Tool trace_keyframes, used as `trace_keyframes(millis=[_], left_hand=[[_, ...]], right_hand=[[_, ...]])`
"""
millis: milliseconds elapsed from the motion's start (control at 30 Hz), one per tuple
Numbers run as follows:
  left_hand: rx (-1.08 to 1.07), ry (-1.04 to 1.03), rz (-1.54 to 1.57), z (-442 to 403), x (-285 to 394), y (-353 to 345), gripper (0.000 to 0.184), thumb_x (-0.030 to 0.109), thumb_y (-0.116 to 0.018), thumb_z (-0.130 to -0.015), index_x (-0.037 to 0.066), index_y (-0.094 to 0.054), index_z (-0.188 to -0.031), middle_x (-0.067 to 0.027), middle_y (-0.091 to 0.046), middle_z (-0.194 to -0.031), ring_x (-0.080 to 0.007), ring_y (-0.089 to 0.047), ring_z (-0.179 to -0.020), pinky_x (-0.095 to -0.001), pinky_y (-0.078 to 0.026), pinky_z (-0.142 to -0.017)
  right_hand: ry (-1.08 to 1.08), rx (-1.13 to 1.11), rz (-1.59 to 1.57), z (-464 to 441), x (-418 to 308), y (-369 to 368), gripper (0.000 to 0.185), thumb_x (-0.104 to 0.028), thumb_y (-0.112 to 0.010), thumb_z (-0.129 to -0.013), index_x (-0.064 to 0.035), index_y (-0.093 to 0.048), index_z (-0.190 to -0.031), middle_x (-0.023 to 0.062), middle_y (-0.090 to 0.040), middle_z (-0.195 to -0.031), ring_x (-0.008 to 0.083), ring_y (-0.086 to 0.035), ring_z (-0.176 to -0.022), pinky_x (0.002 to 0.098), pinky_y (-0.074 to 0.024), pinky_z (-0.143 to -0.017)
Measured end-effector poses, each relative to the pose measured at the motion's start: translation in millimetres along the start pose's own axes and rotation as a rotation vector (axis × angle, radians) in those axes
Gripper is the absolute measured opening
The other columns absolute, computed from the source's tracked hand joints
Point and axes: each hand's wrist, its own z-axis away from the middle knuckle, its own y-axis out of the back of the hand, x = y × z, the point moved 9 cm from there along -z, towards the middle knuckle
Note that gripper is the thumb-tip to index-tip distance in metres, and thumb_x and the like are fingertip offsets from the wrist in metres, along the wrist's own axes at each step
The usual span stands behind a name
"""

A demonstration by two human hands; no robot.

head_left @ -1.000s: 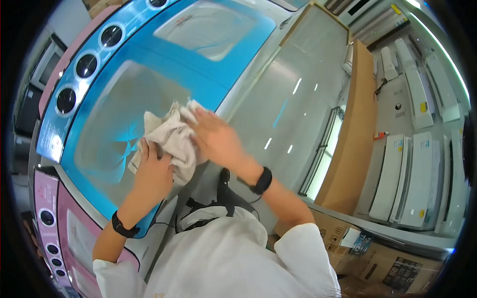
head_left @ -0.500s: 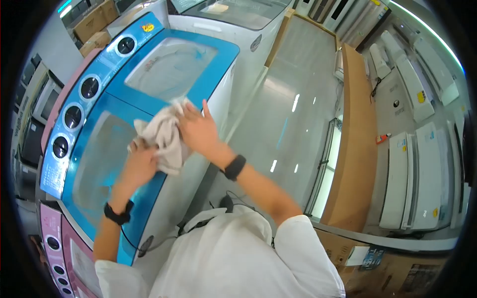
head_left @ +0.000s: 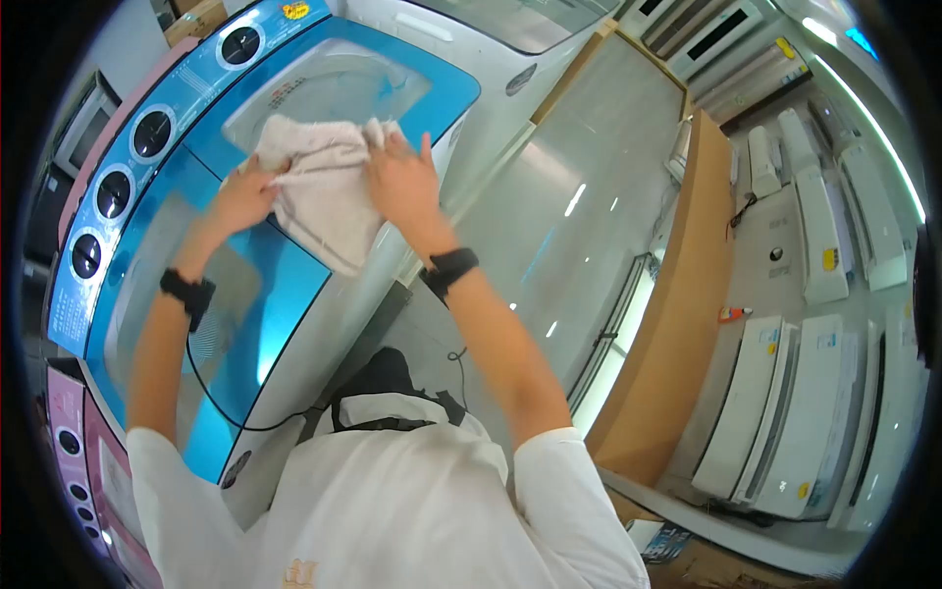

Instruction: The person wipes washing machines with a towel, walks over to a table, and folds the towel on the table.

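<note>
A pale beige cloth (head_left: 329,196) is spread between my two hands over the blue top of a twin-tub washing machine (head_left: 294,270). My left hand (head_left: 240,199) grips the cloth's left edge, fingers closed. On its right edge, my right hand (head_left: 404,182) has its fingers bunched on the fabric and the thumb sticking out. The cloth hangs partly over the machine's front edge. Above it shows the clear window of one lid (head_left: 329,83); my left forearm crosses the window of the other lid. Round dark knobs (head_left: 152,133) line the control panel.
A pink washing machine (head_left: 108,481) stands at the lower left. Another machine with a glass lid (head_left: 535,25) adjoins at the top. A black cord (head_left: 211,398) runs from my left wrist. Wall-mounted air conditioner units (head_left: 800,412) line the right, behind a wooden partition (head_left: 677,304).
The bunched cloth has been opened out flatter. Both hands have moved up in the view, the left one also leftward, and the camera view has shifted.
</note>
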Motion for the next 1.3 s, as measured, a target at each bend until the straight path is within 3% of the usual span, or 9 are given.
trace_keyframes(millis=[133,233,333,500,600,800,933,1033,1300], left_hand=[[-0.047,0.074,-0.007,-48,-1,18,0.049,0.027,-0.049,-0.104,0.027,-0.052,-0.153,-0.0198,-0.044,-0.160,-0.0465,-0.023,-0.156,-0.0593,-0.019,-0.126],[-0.130,0.093,0.060,-64,6,25,0.050,0.026,-0.048,-0.104,0.027,-0.051,-0.154,-0.0135,-0.046,-0.161,-0.0464,-0.023,-0.156,-0.0630,-0.015,-0.126],[-0.293,0.003,0.200,-81,16,36,0.050,0.026,-0.046,-0.105,0.021,-0.052,-0.154,-0.0216,-0.046,-0.158,-0.0430,-0.018,-0.158,-0.0593,-0.015,-0.128],[0.020,-0.018,-0.027,-152,7,24,0.053,0.019,-0.050,-0.100,0.023,-0.053,-0.153,-0.0153,-0.049,-0.158,-0.0445,-0.025,-0.156,-0.0694,-0.016,-0.124],[0.091,-0.041,-0.199,-172,41,40,0.052,0.018,-0.049,-0.101,0.016,-0.053,-0.153,-0.0180,-0.048,-0.158,-0.0393,-0.026,-0.156,-0.0593,-0.018,-0.129],[-0.183,0.013,-0.519,-228,63,32,0.048,0.016,-0.056,-0.096,0.004,-0.059,-0.142,-0.0119,-0.041,-0.164,-0.0413,-0.021,-0.157,-0.0614,-0.028,-0.125],[0.207,0.093,-0.178,-226,66,38,0.050,0.014,-0.061,-0.094,0.007,-0.058,-0.143,-0.0058,-0.031,-0.169,-0.0421,-0.023,-0.156,-0.0715,-0.038,-0.114],[0.189,0.145,-0.130,-192,92,36,0.052,0.014,-0.063,-0.094,0.009,-0.055,-0.146,-0.0023,-0.024,-0.172,-0.0409,-0.023,-0.156,-0.0769,-0.041,-0.107],[0.106,0.193,-0.041,-202,89,54,0.055,0.015,-0.063,-0.096,0.020,-0.055,-0.150,-0.0006,-0.023,-0.173,-0.0442,-0.028,-0.154,-0.0803,-0.038,-0.106]], right_hand=[[0.074,-0.153,0.228,-18,7,-26,0.032,-0.024,-0.062,-0.099,-0.0029,-0.071,-0.121,0.0215,-0.066,-0.134,0.0336,-0.056,-0.135,0.0635,-0.0329,-0.118],[0.188,-0.193,-0.085,-8,11,3,0.033,-0.025,-0.063,-0.099,-0.0028,-0.070,-0.121,0.0218,-0.066,-0.134,0.0347,-0.057,-0.134,0.0644,-0.0325,-0.118],[0.252,-0.221,0.058,-23,45,-14,0.031,-0.029,-0.063,-0.098,-0.0060,-0.072,-0.117,0.0212,-0.067,-0.132,0.0354,-0.062,-0.128,0.0628,-0.0358,-0.117],[0.239,-0.251,0.078,-95,100,-61,0.026,-0.027,-0.060,-0.100,-0.0056,-0.072,-0.108,0.0240,-0.069,-0.121,0.0380,-0.059,-0.131,0.0650,-0.0353,-0.116],[0.216,-0.411,0.010,-134,103,-71,0.024,-0.025,-0.059,-0.101,-0.0046,-0.072,-0.104,0.0251,-0.069,-0.116,0.0402,-0.058,-0.132,0.0663,-0.0356,-0.115],[0.317,-0.450,-0.006,-134,119,-77,0.024,-0.026,-0.060,-0.100,-0.0047,-0.068,-0.109,0.0228,-0.067,-0.118,0.0434,-0.059,-0.124,0.0662,-0.0357,-0.114],[0.485,-0.498,0.112,-109,98,-42,0.023,-0.022,-0.062,-0.097,-0.0050,-0.068,-0.111,0.0208,-0.067,-0.122,0.0420,-0.062,-0.120,0.0652,-0.0365,-0.112],[0.389,-0.576,-0.003,-88,113,-23,0.023,-0.021,-0.067,-0.095,-0.0050,-0.070,-0.111,0.0166,-0.068,-0.120,0.0344,-0.054,-0.138,0.0625,-0.0324,-0.118],[0.450,-0.666,-0.014,-161,121,-59,0.021,-0.018,-0.063,-0.093,-0.0083,-0.070,-0.111,0.0133,-0.071,-0.116,0.0335,-0.061,-0.126,0.0598,-0.0366,-0.116]])
